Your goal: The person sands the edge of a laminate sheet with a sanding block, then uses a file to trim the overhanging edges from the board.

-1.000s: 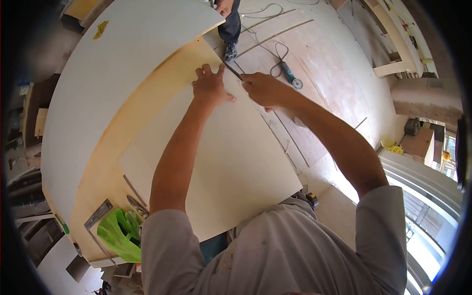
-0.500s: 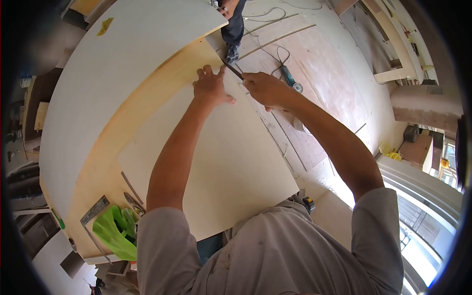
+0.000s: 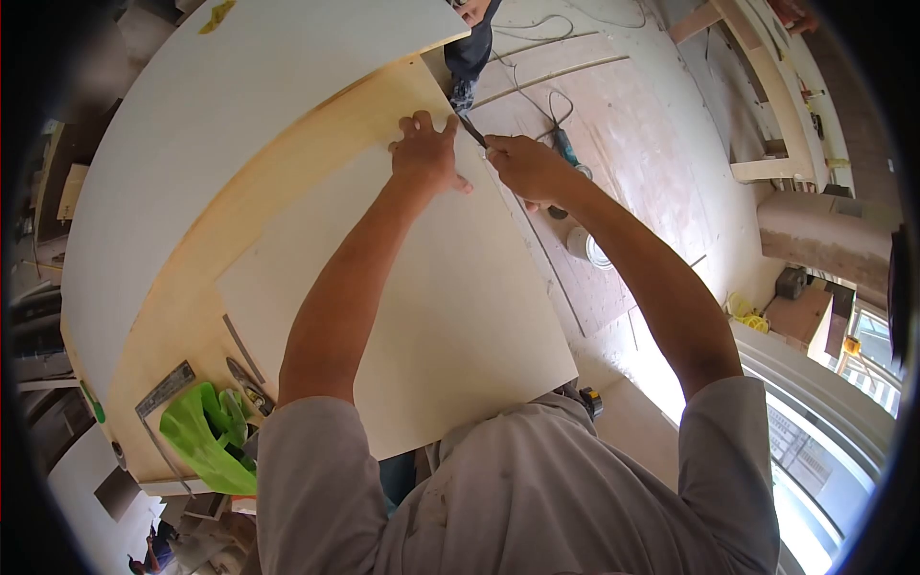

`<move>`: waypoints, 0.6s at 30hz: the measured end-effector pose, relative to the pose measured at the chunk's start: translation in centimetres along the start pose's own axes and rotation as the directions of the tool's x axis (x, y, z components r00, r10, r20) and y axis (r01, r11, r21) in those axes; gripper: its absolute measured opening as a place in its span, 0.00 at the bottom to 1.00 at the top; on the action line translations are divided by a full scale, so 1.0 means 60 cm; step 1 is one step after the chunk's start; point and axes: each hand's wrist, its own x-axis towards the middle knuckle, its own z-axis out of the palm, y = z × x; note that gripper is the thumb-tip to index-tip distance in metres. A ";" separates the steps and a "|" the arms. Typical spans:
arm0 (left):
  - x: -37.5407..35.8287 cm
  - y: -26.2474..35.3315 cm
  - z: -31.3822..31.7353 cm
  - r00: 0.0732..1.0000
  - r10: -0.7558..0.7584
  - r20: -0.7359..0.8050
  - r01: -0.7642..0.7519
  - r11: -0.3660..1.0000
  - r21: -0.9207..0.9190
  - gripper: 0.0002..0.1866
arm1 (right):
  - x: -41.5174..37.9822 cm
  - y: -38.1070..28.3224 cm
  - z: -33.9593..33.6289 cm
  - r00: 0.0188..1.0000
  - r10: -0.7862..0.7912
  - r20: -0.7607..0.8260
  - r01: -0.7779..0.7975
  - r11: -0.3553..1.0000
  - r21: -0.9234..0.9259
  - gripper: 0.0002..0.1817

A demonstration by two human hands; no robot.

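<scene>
A pale rectangular panel [image 3: 431,316] lies on a larger wooden sheet in front of me. My left hand [image 3: 426,158] rests on it near the far right edge, fingers spread and thumb pointing to the right. Just across that edge, my right hand [image 3: 532,171] is closed round a dark, flat file [image 3: 473,131]. The file's exposed end points away from me and lies against the edge of the panel. Its other end is hidden in my fist.
A metal square [image 3: 163,385], a green bag [image 3: 203,441] and pliers [image 3: 249,386] lie at the left. On the floor right are an angle grinder [image 3: 565,146] with its cord and a white tin [image 3: 586,247]. Another person's dark-clothed leg [image 3: 468,53] stands beyond the far corner.
My right hand and the file have slid a little toward me along the panel edge. The left hand stays spread on the panel, and the camera view has shifted slightly.
</scene>
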 end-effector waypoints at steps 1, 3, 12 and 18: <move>0.000 0.000 -0.001 1.000 0.001 0.002 -0.001 1.000 -0.002 0.64 | -0.004 -0.001 -0.004 1.000 -0.005 -0.003 0.005 1.000 0.016 0.17; -0.001 -0.001 -0.001 1.000 0.004 0.007 -0.004 1.000 -0.006 0.64 | -0.011 -0.004 -0.013 1.000 -0.014 -0.009 0.014 0.999 0.047 0.17; -0.002 0.003 -0.005 1.000 -0.009 0.021 0.009 1.000 0.004 0.64 | -0.014 -0.015 -0.016 0.998 -0.052 0.027 0.054 0.996 -0.070 0.15; 0.002 0.001 0.004 1.000 0.000 -0.022 0.000 1.000 0.030 0.63 | 0.007 0.003 0.006 0.997 -0.077 0.013 0.078 0.988 -0.134 0.13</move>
